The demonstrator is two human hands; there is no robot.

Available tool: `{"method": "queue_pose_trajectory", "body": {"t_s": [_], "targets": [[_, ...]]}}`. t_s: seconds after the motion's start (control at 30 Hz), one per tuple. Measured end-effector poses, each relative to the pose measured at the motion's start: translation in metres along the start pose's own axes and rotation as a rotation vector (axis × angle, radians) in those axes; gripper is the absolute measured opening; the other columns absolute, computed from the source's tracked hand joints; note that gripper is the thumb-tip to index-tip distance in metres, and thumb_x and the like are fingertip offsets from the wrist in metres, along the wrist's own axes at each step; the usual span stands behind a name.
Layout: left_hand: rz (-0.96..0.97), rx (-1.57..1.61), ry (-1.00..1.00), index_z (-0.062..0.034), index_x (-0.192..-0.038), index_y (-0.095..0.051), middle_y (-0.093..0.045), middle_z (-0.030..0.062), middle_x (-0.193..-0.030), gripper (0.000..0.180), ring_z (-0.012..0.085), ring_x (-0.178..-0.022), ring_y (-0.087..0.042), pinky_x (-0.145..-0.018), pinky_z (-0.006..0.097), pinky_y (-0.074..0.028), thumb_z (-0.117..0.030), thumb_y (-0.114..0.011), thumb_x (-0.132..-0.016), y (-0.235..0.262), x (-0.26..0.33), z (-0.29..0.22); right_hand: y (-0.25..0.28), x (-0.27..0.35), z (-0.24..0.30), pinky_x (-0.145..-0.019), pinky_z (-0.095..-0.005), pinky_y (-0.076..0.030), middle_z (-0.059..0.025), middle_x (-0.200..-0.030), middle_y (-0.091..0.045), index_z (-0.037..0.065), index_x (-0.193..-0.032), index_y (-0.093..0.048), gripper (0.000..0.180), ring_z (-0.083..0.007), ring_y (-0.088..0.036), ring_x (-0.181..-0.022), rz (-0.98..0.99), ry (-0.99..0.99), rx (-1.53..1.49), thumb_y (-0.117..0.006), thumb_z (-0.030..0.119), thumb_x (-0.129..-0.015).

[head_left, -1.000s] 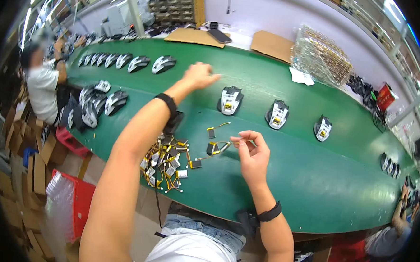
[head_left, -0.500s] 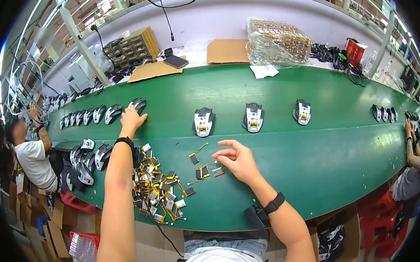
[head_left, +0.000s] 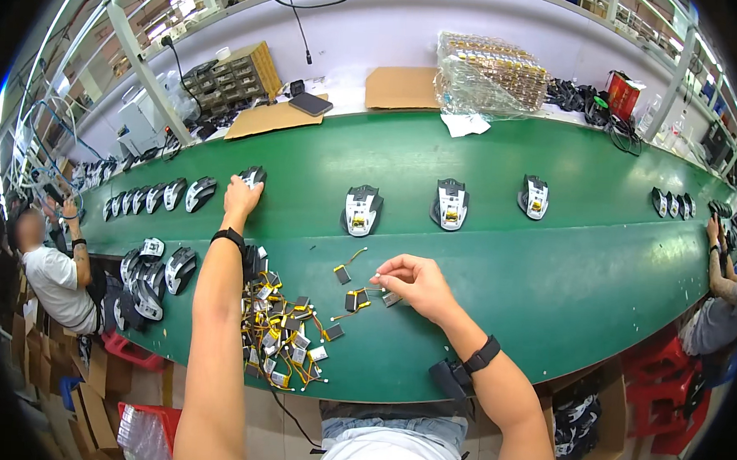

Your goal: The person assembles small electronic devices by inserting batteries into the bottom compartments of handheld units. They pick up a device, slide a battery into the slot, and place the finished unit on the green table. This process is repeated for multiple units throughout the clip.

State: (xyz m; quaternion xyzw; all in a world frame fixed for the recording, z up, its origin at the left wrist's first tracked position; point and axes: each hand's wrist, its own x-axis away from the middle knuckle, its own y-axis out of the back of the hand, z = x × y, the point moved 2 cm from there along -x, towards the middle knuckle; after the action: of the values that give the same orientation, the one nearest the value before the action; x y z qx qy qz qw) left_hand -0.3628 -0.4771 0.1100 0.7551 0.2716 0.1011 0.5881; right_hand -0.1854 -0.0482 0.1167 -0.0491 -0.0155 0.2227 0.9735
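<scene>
My left hand (head_left: 241, 198) reaches to the far left and is closed on a black-and-white computer mouse shell (head_left: 255, 175), mostly covered by the fingers. In front of me, my right hand (head_left: 420, 288) pinches the white plug end of a small battery's lead. That battery (head_left: 391, 299) lies on the table under the fingers, partly hidden. Just left of it are a loose battery with a yellow end (head_left: 356, 300) and another battery (head_left: 343, 274) with its wire stretched out. A heap of wired batteries (head_left: 284, 334) lies beside my left forearm.
Three open mouse shells with batteries inside, one a mouse shell (head_left: 361, 211), stand spaced across the green table (head_left: 541, 281). A row of shells (head_left: 149, 198) and a shell pile (head_left: 142, 289) lie left. Co-workers sit at both ends. Wrapped battery trays (head_left: 493, 74) stand behind.
My left hand has moved slightly right and away from me with the mouse shell. The right fingers have drawn together at the battery's plug, and its battery has shifted slightly.
</scene>
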Motion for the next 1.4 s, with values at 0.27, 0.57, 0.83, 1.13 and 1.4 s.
{"method": "queue_pose_trajectory", "body": {"t_s": [0.27,0.57,0.83,1.13,1.4], "targets": [[0.156,0.063,-0.121,0.0085,-0.124,-0.034,-0.061,0.0308,-0.117,0.096,0.0407,-0.108,-0.063,-0.094,0.042,-0.051,-0.023,-0.088,-0.051,0.017,-0.001,-0.039,-0.004,0.007,0.002,-0.071,-0.0300,-0.054,-0.0110,-0.083,-0.071,0.000,-0.091,-0.065,0.011,-0.0182,-0.069,-0.077,-0.126,0.081,0.399,-0.067,0.009,-0.086],[0.076,0.258,-0.141,0.0053,-0.117,-0.055,-0.067,0.0221,-0.109,0.079,0.0375,-0.098,-0.066,-0.086,0.040,-0.054,-0.033,-0.087,-0.056,0.015,0.029,-0.075,-0.010,0.005,-0.005,-0.067,-0.0364,-0.051,-0.0111,-0.076,-0.065,0.001,-0.084,-0.062,0.012,-0.0249,-0.063,-0.071,-0.120,0.329,0.662,-0.067,0.012,-0.082],[0.599,1.533,-0.204,-0.0080,-0.111,-0.062,-0.069,0.0055,-0.100,0.034,0.0190,-0.091,-0.069,-0.080,0.040,-0.058,-0.034,-0.064,-0.090,0.094,0.164,-0.126,-0.008,0.015,0.016,-0.058,-0.0186,-0.041,0.0042,-0.074,-0.058,0.001,-0.088,-0.062,0.006,-0.0014,-0.049,-0.064,-0.070,0.136,-0.163,-0.066,0.006,-0.089],[0.885,1.759,-0.199,0.0013,-0.126,-0.051,-0.063,0.0194,-0.117,0.042,0.0304,-0.102,-0.067,-0.089,0.044,-0.056,-0.020,-0.061,-0.091,0.109,0.279,-0.127,-0.027,0.042,0.052,-0.048,-0.0211,-0.041,-0.0022,-0.074,-0.061,0.002,-0.082,-0.065,0.008,-0.0059,-0.051,-0.053,-0.207,0.526,0.289,-0.072,0.001,-0.078],[1.081,1.929,-0.068,-0.0038,-0.139,-0.042,-0.063,0.0221,-0.114,0.057,0.0335,-0.099,-0.067,-0.086,0.044,-0.056,-0.047,-0.030,-0.103,0.063,0.295,-0.119,-0.038,0.041,0.051,-0.047,-0.0255,-0.043,-0.0034,-0.072,-0.059,0.005,-0.080,-0.065,0.014,-0.0114,-0.052,-0.051,-0.215,0.634,0.586,-0.072,-0.002,-0.071]]}}
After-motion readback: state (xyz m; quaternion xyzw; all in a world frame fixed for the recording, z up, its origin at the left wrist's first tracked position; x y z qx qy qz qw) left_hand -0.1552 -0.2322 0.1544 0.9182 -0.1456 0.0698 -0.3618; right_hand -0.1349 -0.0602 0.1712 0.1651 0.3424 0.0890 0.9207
